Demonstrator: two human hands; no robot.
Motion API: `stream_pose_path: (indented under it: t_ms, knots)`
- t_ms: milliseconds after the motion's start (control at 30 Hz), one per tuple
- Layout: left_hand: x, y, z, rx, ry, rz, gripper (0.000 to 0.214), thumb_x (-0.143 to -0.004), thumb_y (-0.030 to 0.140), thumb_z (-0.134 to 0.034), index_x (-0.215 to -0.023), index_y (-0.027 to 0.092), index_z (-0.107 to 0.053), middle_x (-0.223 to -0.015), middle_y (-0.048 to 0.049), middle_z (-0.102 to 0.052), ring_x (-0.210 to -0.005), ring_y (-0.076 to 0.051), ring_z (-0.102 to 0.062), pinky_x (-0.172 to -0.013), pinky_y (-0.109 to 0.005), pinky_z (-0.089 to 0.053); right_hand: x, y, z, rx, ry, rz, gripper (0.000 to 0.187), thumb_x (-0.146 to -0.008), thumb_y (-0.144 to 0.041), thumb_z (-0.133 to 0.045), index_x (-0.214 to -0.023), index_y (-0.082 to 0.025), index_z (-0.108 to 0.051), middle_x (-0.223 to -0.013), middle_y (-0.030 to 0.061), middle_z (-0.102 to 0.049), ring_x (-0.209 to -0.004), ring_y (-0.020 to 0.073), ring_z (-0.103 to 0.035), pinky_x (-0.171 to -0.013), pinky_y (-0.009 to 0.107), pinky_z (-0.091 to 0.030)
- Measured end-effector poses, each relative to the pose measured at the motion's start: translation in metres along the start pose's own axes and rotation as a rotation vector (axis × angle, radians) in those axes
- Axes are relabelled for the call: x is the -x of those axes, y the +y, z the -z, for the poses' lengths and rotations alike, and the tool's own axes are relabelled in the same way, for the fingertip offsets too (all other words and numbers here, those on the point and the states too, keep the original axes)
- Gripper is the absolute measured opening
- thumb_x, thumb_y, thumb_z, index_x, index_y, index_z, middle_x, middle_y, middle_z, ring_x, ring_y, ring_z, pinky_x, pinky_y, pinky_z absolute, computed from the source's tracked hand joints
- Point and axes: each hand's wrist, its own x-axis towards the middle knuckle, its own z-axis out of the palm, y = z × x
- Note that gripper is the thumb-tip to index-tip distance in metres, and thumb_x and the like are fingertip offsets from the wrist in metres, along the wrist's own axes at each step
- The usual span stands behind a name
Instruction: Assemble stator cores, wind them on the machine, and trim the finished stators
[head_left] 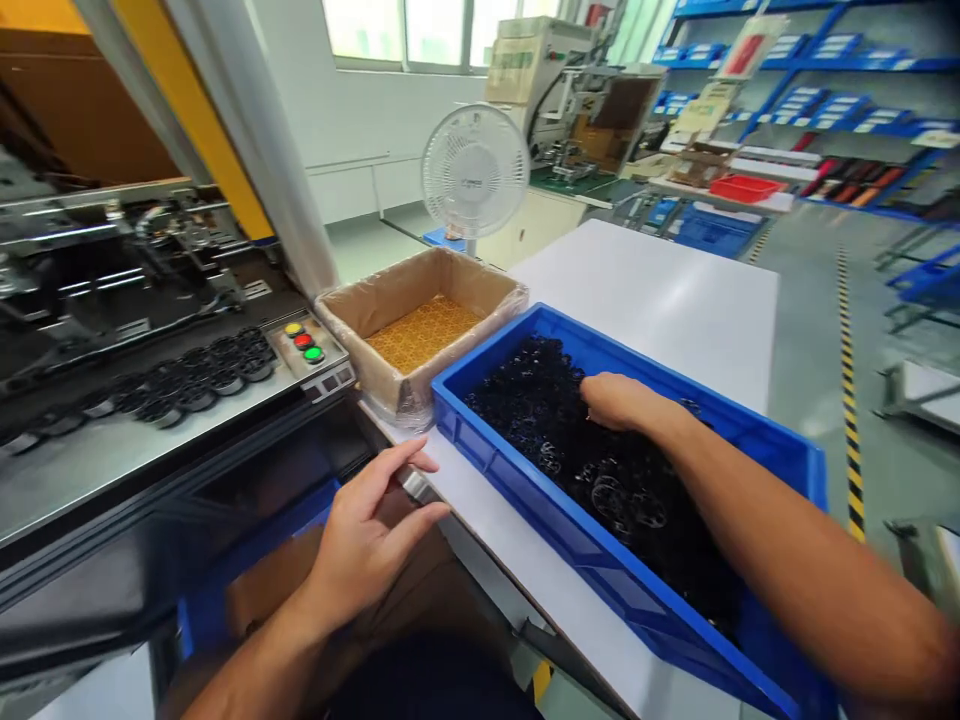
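My right hand [616, 400] reaches into a blue plastic bin [630, 590] of black plastic parts [540, 400], some of them round and wheel-like. Its fingers curl down among the parts; the fingertips and anything between them are hidden. Near the corner of the white table, my left hand [375, 530] hovers with thumb and fingers apart. A small silvery piece [417, 487] shows between them, seemingly at the table's edge, and I see no grip on it.
Left stands a machine with rows of black round parts [199, 375] on its ledge and yellow, red and green buttons [303, 341]. A plastic-lined carton [405, 390] holds amber-coloured material. A white fan [476, 170] stands behind it; the white table [675, 290] extends beyond the bin.
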Motion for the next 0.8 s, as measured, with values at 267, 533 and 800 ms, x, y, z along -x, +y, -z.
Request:
stream_pose_path:
  t_ms: [267, 533, 800]
  knots:
    - [0.005, 0.004, 0.0, 0.429, -0.062, 0.037, 0.041, -0.085, 0.017, -0.073, -0.124, 0.023, -0.066, -0.128, -0.0077, -0.07, -0.119, -0.018, -0.065, -0.102, -0.026, -0.05, -0.002, -0.134, -0.02, -0.103, -0.272, 0.135, 0.01, -0.089, -0.014, -0.067, -0.099, -0.017, -0.067, -0.09, 0.0061, -0.066, -0.08, 0.0158, -0.065, -0.07, 0.028, -0.057]
    - [0.01, 0.01, -0.014, 0.684, -0.18, 0.153, 0.054, -0.076, 0.01, -0.08, -0.126, 0.028, -0.068, -0.13, -0.007, -0.07, -0.105, -0.018, -0.07, -0.091, -0.025, -0.057, 0.024, -0.171, -0.036, -0.206, -0.216, 0.342, 0.002, -0.093, -0.014, -0.062, -0.092, -0.014, -0.061, -0.08, 0.0064, -0.066, -0.074, 0.0153, -0.063, -0.064, 0.026, -0.054]
    - [0.009, 0.006, -0.014, 0.635, -0.123, 0.056, 0.057, -0.071, 0.004, -0.082, -0.122, 0.029, -0.071, -0.111, -0.0028, -0.076, -0.094, -0.013, -0.072, -0.086, -0.021, -0.058, 0.022, -0.166, -0.033, -0.303, -0.244, 0.308, 0.024, -0.088, -0.011, -0.066, -0.111, -0.01, -0.061, -0.097, 0.0116, -0.065, -0.091, 0.0188, -0.065, -0.075, 0.029, -0.058]
